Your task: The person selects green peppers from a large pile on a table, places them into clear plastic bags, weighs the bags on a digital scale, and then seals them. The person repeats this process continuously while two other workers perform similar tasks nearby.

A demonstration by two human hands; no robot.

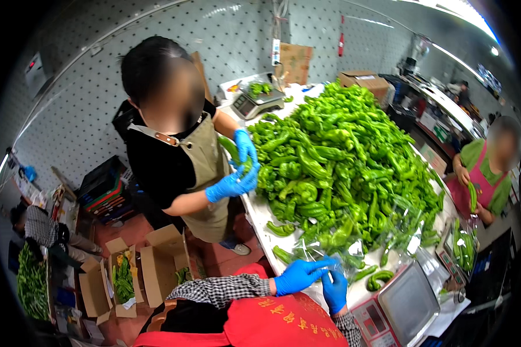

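Observation:
A big heap of long green peppers (330, 156) covers the white tabletop (260, 217). Both my hands wear blue gloves and meet at the heap's near edge. My left hand (298, 276) pinches a clear plastic bag (330, 251) at its fingertips. Close beside it, my right hand (335, 289) has its fingertips on the same film. Whether the bag holds any peppers cannot be told. Right of my hands a few loose peppers (378, 280) lie by a red scale (399, 303) with a metal pan. More clear bags (403, 225) rest on the heap.
A co-worker in an apron (204, 152) stands at the table's left side, gloved hands on peppers. Another person (482, 173) at the right holds a pepper. A second scale (257, 104) stands at the back. Open cardboard boxes (163, 264) sit on the floor at left.

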